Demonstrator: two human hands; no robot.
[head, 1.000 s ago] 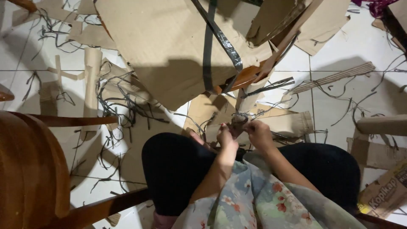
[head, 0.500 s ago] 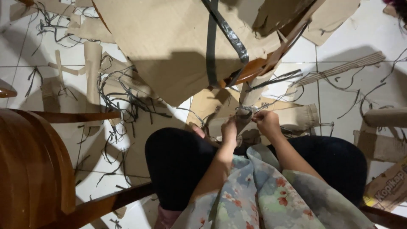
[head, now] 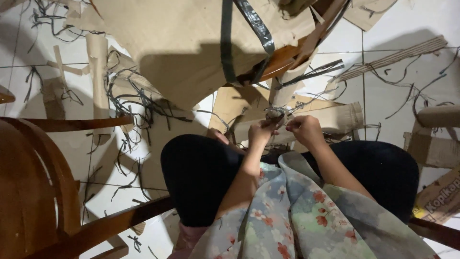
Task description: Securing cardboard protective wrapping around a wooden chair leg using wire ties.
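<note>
While lifted slightly, both hands [head: 283, 128] closer.

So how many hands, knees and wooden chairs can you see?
Hands: 2, left hand and right hand
Knees in black trousers: 2, left knee and right knee
Wooden chairs: 1, wooden chair
Total: 5

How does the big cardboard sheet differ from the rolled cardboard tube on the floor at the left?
The cardboard sheet is broad and flat; the tube is narrow and rolled. A dark strap crosses the sheet, while the tube has none. The sheet lies nearer the left hand and right hand; the tube lies further away, among thin dark strips. Both are plain brown cardboard.
</note>
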